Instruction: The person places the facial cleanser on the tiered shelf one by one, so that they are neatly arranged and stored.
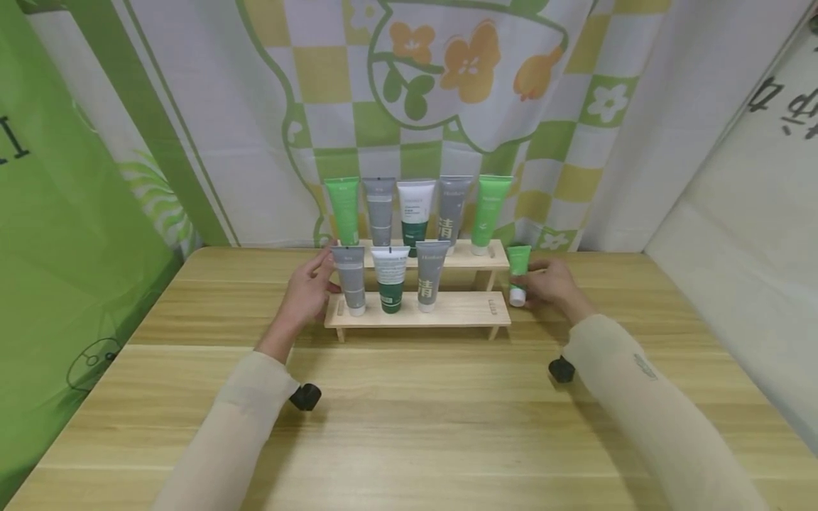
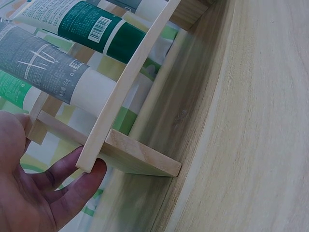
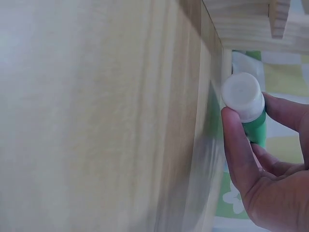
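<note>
A two-tier wooden rack (image 1: 469, 312) stands on the table. At its left end my left hand (image 1: 307, 292) holds the edge of the lower shelf, with fingers bent around the board's end (image 2: 91, 157) in the left wrist view. My right hand (image 1: 552, 282) pinches a small green tube (image 1: 520, 261) just off the rack's right end. The tube's white cap (image 3: 241, 94) points down, between thumb and fingers. On the lower shelf stand a grey tube (image 1: 350, 277), a white and dark green tube (image 1: 390, 273) and another grey tube (image 1: 431, 270).
Several tubes stand on the upper shelf, among them a green tube (image 1: 491, 206) at the right and a white and green one (image 1: 416, 206) in the middle. A patterned curtain (image 1: 358, 92) hangs behind the wooden table (image 1: 409, 426). A green cloth (image 1: 51, 213) hangs at the left.
</note>
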`<state>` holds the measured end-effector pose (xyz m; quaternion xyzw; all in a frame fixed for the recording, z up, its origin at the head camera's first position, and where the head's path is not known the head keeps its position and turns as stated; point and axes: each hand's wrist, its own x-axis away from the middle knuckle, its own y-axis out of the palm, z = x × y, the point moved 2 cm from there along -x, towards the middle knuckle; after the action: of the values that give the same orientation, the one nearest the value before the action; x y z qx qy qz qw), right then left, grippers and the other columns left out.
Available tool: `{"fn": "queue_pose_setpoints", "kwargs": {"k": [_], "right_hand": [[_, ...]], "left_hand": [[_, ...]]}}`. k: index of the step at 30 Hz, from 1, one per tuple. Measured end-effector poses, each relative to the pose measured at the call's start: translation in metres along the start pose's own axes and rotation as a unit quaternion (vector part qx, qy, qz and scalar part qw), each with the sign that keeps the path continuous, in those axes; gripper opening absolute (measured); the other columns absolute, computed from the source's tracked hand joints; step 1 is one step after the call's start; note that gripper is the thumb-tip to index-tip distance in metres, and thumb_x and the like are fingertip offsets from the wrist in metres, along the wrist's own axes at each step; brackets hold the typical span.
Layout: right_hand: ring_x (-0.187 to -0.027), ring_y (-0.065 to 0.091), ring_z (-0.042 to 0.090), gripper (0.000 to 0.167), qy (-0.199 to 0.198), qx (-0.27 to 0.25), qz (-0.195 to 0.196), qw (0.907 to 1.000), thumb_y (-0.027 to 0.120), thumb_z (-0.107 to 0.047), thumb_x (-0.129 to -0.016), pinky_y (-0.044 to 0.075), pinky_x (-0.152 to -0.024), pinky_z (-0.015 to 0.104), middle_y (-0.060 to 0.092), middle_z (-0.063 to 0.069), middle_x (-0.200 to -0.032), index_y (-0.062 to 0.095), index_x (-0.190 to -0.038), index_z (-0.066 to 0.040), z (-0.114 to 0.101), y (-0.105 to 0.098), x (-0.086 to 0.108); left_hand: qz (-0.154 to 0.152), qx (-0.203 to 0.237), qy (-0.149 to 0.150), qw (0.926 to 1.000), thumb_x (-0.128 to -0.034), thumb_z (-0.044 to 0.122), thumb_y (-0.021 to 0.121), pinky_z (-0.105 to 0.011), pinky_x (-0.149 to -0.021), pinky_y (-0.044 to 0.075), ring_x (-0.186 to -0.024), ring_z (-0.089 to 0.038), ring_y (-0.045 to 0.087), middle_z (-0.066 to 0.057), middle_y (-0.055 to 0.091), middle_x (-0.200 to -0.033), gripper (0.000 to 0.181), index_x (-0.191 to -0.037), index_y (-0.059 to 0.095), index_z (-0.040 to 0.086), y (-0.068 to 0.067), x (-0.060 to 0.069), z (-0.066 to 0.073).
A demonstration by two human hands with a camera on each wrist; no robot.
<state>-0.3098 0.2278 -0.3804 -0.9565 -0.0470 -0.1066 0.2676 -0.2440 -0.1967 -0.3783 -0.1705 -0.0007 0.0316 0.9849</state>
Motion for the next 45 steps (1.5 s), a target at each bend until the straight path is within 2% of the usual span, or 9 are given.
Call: {"fn": "queue_pose_setpoints", "kwargs": {"k": [4,11,15,21,26,36,45], "right_hand": [[-0.071,0.068,0.017,0.062,-0.011,-0.019,-0.002,0.9998,0.069,-0.012,-0.096,0.062,-0.076,0.04,0.058,0.032,-0.119,0.039,-0.143,0.016,0.0,-0.001,0.01],[-0.087,0.068,0.024,0.068,-0.038,-0.066,-0.005,0.9971,0.066,-0.011,-0.098,0.061,-0.08,0.041,0.049,0.036,-0.132,0.029,-0.15,0.013,0.002,-0.006,0.027],[-0.09,0.066,0.025,0.07,-0.052,-0.075,0.008,0.9958,0.066,-0.009,-0.098,0.06,-0.081,0.042,0.045,0.037,-0.135,0.025,-0.15,0.012,0.001,-0.007,0.04],[-0.098,0.061,0.03,0.07,-0.08,-0.081,0.029,0.9931,0.067,-0.009,-0.096,0.061,-0.079,0.042,0.045,0.032,-0.132,0.026,-0.15,0.009,-0.003,-0.004,0.058],[-0.101,0.06,0.033,0.07,-0.107,-0.085,0.038,0.9899,0.068,-0.006,-0.095,0.061,-0.077,0.039,0.047,0.031,-0.129,0.026,-0.149,0.008,-0.002,-0.001,0.071],[-0.099,0.064,0.022,0.067,-0.139,-0.111,0.039,0.9832,0.069,-0.007,-0.095,0.061,-0.078,0.041,0.049,0.028,-0.129,0.027,-0.146,0.005,-0.015,0.011,0.098],[-0.105,0.06,0.03,0.065,-0.184,-0.108,0.044,0.9759,0.069,0.001,-0.093,0.061,-0.078,0.036,0.05,0.025,-0.126,0.028,-0.143,0.004,-0.027,0.033,0.106]], "left_hand": [[-0.002,0.002,-0.003,1.0,-0.1083,0.046,0.038,-0.041,-0.048,0.056,-0.086,-0.027,0.062,-0.022,0.06,-0.132,0.048,-0.156,0.034,0.039,0.0,0.0,0.0],[-0.001,0.0,-0.003,1.0,-0.1078,0.047,0.038,-0.038,-0.046,0.055,-0.087,-0.027,0.062,-0.022,0.063,-0.128,0.047,-0.155,0.035,0.043,0.001,0.001,0.0],[-0.001,-0.003,-0.009,0.9999,-0.1074,0.049,0.038,-0.041,-0.049,0.056,-0.087,-0.027,0.062,-0.024,0.063,-0.125,0.047,-0.154,0.034,0.045,0.001,0.001,0.001],[0.003,-0.005,-0.016,0.9999,-0.1074,0.049,0.038,-0.046,-0.052,0.058,-0.087,-0.027,0.061,-0.025,0.064,-0.12,0.047,-0.154,0.034,0.045,0.001,0.0,0.001],[0.004,-0.004,-0.014,0.9999,-0.1077,0.048,0.038,-0.045,-0.05,0.057,-0.084,-0.026,0.061,-0.025,0.065,-0.117,0.047,-0.154,0.035,0.044,0.001,0.001,0.001],[0.003,0.0,-0.006,1.0,-0.1074,0.048,0.039,-0.049,-0.052,0.058,-0.087,-0.028,0.062,-0.025,0.063,-0.123,0.047,-0.154,0.035,0.044,0.001,-0.001,0.0],[0.002,-0.002,-0.002,1.0,-0.1075,0.048,0.038,-0.044,-0.048,0.057,-0.087,-0.028,0.062,-0.024,0.063,-0.125,0.048,-0.155,0.035,0.042,0.001,-0.001,-0.001]]}}
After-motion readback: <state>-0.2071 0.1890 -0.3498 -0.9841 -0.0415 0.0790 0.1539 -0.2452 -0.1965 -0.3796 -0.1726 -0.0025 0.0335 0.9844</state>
